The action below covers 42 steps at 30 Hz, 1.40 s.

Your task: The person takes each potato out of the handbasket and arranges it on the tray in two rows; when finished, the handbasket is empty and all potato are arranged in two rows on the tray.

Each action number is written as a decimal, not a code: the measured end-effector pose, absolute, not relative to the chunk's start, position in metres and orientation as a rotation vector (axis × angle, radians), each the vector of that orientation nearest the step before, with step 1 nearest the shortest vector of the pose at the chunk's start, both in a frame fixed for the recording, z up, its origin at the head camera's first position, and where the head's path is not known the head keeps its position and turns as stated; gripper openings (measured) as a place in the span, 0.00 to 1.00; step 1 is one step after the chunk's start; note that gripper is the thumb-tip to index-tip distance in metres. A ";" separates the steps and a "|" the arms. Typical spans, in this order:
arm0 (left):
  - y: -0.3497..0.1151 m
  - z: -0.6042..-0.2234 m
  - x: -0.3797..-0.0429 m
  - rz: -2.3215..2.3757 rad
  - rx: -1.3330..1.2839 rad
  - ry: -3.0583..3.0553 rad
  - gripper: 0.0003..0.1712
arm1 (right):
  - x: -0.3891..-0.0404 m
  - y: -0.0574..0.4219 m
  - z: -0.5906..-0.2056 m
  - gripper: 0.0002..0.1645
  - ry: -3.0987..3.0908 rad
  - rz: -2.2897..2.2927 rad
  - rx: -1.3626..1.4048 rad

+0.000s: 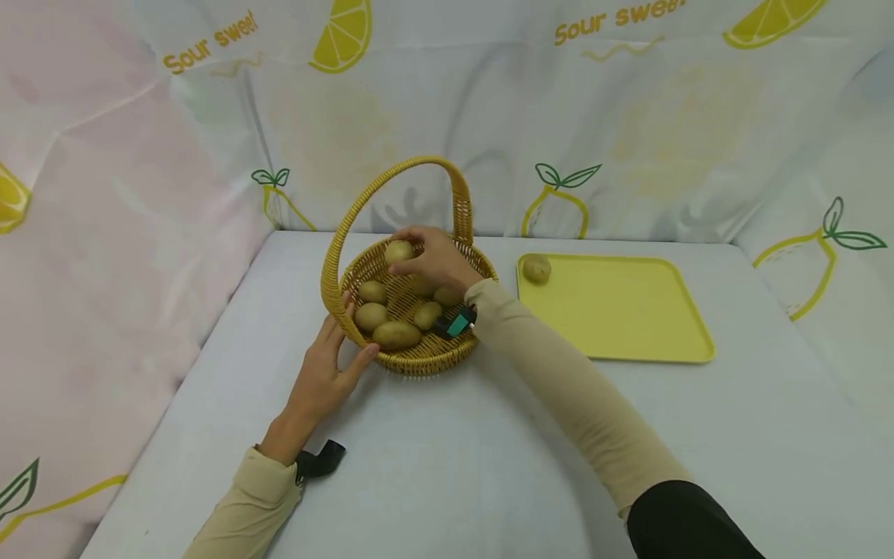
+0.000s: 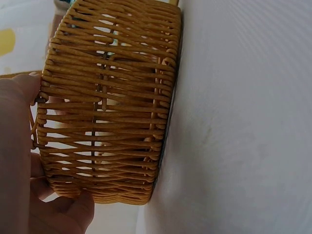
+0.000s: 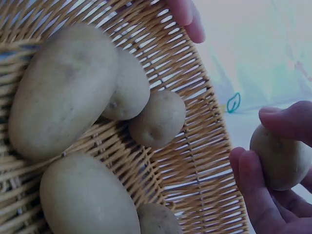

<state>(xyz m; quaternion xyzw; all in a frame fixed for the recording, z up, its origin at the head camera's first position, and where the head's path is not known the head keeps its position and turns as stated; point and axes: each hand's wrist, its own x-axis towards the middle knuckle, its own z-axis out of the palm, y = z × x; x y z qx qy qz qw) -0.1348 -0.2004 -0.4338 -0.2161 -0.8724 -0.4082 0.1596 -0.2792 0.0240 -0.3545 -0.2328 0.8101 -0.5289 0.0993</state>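
Observation:
My right hand (image 1: 443, 260) holds a potato (image 1: 399, 251) between thumb and fingers, over the far part of a wicker basket (image 1: 422, 363). In the right wrist view that potato (image 3: 280, 163) shows beyond the basket rim, gripped by the fingertips. Several more potatoes (image 1: 396, 335) of different sizes lie on the basket's bottom, some partly hidden by the right hand and wrist. At the basket's near left side, my left hand (image 1: 324, 373) grips the rim, its fingertips reaching over the edge and its thumb against the woven outer wall (image 2: 112, 97).
A yellow tray (image 1: 621, 307) lies to the right of the basket, with one potato (image 1: 536, 269) at its far left corner. The basket's tall arched handle (image 1: 359, 203) rises above the rim. Behind the white table (image 1: 433, 466) hangs a lemon-patterned cloth (image 1: 447, 101).

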 end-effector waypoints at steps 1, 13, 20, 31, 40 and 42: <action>-0.200 -0.434 -0.135 -1.166 -0.613 -2.494 0.44 | -0.278 0.025 -0.354 0.32 2.426 -1.539 -0.722; -0.199 -0.435 -0.135 -1.168 -0.630 -2.473 0.43 | -0.263 0.048 -0.346 0.34 2.490 -1.613 -0.866; -0.199 -0.436 -0.136 -1.154 -0.644 -2.462 0.43 | -0.253 0.063 -0.339 0.32 2.455 -1.656 -0.861; -0.197 -0.436 -0.135 -1.157 -0.633 -2.470 0.44 | -0.241 0.089 -0.341 0.31 2.448 -1.692 -0.806; -0.198 -0.436 -0.134 -1.156 -0.638 -2.463 0.43 | -0.237 0.108 -0.345 0.31 2.414 -1.754 -0.756; -0.198 -0.436 -0.134 -1.157 -0.639 -2.466 0.43 | -0.236 0.113 -0.347 0.31 2.395 -1.777 -0.737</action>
